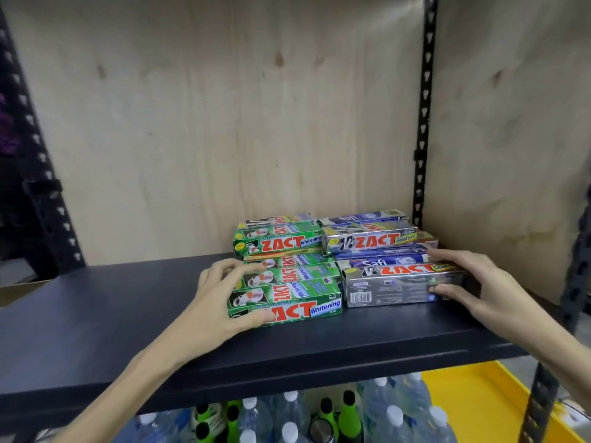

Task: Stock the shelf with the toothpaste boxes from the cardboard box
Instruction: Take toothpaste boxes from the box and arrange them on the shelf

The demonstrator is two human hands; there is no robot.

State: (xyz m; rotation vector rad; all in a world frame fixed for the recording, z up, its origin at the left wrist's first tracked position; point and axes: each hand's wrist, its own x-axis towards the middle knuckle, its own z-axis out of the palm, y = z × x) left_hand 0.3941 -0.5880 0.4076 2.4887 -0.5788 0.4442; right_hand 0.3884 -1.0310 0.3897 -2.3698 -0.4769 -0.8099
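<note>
Toothpaste boxes already lie stacked at the back right of the shelf (pixel 96 314), green ones (pixel 284 297) to the left, silver (pixel 403 284) and blue to the right. Left hand (pixel 220 298) has fingers curled on the front green box's end, and right hand (pixel 473 282) pinches the silver box's end. Stocking looks well along; the cardboard box (pixel 19 290) barely shows beyond the left edge, contents hidden.

On the shelf (pixel 128 318) we see toothpaste boxes (pixel 323 266) stacked in two columns toward its right rear corner. Bottles (pixel 289 420) stand beneath the shelf; what may be a cardboard box (pixel 19 290) sits far left.
</note>
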